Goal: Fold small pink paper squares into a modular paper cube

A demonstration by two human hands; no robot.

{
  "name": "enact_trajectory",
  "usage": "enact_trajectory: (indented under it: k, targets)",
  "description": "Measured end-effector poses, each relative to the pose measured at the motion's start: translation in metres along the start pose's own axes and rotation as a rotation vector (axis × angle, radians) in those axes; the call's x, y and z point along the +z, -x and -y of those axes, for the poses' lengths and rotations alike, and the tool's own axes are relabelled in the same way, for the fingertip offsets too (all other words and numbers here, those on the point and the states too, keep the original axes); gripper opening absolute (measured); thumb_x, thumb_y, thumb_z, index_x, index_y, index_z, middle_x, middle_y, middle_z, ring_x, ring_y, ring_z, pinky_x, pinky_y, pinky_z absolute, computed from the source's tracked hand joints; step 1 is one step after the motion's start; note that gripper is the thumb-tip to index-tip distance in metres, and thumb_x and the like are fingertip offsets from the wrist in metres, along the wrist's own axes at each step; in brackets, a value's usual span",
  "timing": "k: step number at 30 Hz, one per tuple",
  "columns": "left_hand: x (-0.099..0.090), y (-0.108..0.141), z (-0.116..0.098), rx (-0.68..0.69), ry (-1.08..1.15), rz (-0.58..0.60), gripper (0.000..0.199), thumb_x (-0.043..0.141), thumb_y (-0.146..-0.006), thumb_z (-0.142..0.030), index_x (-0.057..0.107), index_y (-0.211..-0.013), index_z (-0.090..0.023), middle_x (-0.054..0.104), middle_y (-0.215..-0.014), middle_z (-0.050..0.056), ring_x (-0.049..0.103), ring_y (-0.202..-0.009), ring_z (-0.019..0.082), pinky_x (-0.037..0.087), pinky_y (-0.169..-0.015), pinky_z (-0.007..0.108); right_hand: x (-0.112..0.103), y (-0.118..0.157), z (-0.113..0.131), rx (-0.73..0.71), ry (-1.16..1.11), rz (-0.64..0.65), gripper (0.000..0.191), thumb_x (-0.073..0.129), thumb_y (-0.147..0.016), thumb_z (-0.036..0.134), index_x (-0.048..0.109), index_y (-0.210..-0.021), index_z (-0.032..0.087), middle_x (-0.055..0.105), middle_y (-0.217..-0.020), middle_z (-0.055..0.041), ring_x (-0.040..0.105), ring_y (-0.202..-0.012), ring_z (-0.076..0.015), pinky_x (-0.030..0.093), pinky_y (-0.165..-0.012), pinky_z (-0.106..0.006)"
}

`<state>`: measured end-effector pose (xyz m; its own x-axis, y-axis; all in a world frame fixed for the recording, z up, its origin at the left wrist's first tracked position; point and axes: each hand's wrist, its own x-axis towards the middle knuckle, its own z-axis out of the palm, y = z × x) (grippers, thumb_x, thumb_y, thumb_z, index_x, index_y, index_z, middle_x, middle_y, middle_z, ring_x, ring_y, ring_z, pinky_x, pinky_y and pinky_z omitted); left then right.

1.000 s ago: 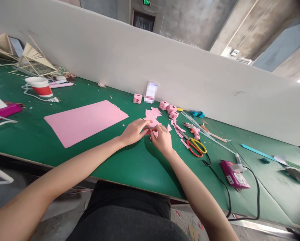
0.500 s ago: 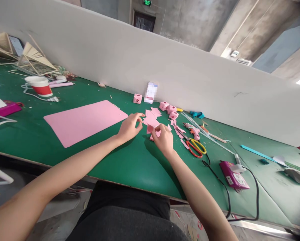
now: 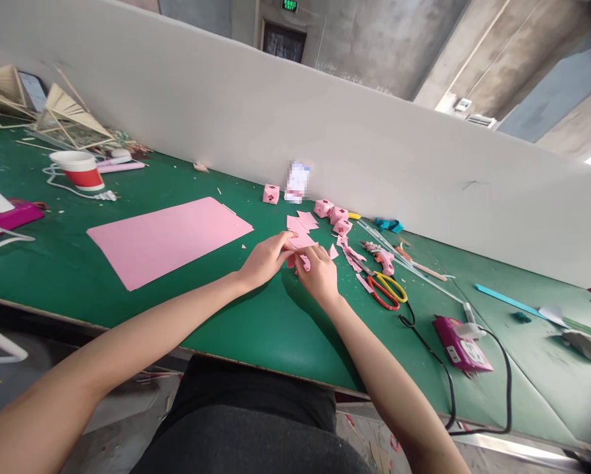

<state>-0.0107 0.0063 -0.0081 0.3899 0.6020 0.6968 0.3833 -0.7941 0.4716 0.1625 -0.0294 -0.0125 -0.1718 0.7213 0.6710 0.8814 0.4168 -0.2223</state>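
My left hand [image 3: 264, 263] and my right hand [image 3: 319, 275] meet over the table, fingertips pinched together on a small pink paper piece [image 3: 291, 261]. The fingers cover most of that piece, so its folds cannot be made out. Just beyond them lie loose pink paper cutouts [image 3: 298, 224]. Several folded pink paper shapes with cut openings [image 3: 322, 208] stand farther back, near the partition. To the left of my left hand, a large pink sheet [image 3: 170, 243] lies flat.
Scissors with red and yellow handles [image 3: 387, 289] lie right of my right hand among pink scraps. A pink glue gun [image 3: 385, 262] and a purple power strip [image 3: 462, 343] with a black cord are farther right. A paper cup [image 3: 81, 172] stands at left. A low partition [image 3: 226, 112] runs behind.
My left hand has moved right and closed on the pink paper piece that my right hand held alone. My right hand has shifted slightly and its fingers now cover more of the piece.
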Motion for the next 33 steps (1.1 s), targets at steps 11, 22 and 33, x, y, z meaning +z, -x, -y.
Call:
enact_trajectory:
  k: [11,22,33]
  targets:
    - [0.001,0.002,-0.002,-0.011,-0.147,-0.022,0.027,0.061,-0.093,-0.013,0.050,-0.117,-0.022,0.074,-0.091,0.002,0.073,-0.092,0.021,0.054,-0.070,0.029,-0.001,-0.002,0.000,0.085,-0.049,-0.010,0.012,0.054,-0.091,0.028,0.052,-0.080,0.025,0.070,-0.083,-0.0031,0.062,-0.082,-0.0231,0.048,-0.076,-0.033]
    - [-0.007,0.000,0.010,-0.016,-0.159,-0.043,0.024,0.060,-0.096,-0.020,0.050,-0.117,-0.022,0.074,-0.092,0.002,0.073,-0.091,0.021,0.054,-0.073,0.030,-0.008,-0.002,-0.003,0.096,-0.126,-0.021,0.011,0.055,-0.092,0.032,0.061,-0.095,0.023,0.072,-0.094,-0.0057,0.065,-0.091,-0.0233,0.050,-0.082,-0.035]
    - [0.003,0.002,-0.001,0.009,-0.165,-0.049,0.027,0.062,-0.093,-0.016,0.051,-0.116,-0.022,0.073,-0.089,0.002,0.073,-0.092,0.021,0.053,-0.070,0.029,-0.012,-0.004,-0.003,0.130,-0.160,0.015,0.011,0.057,-0.090,0.029,0.056,-0.079,0.025,0.071,-0.083,-0.0025,0.063,-0.083,-0.0222,0.049,-0.077,-0.034]
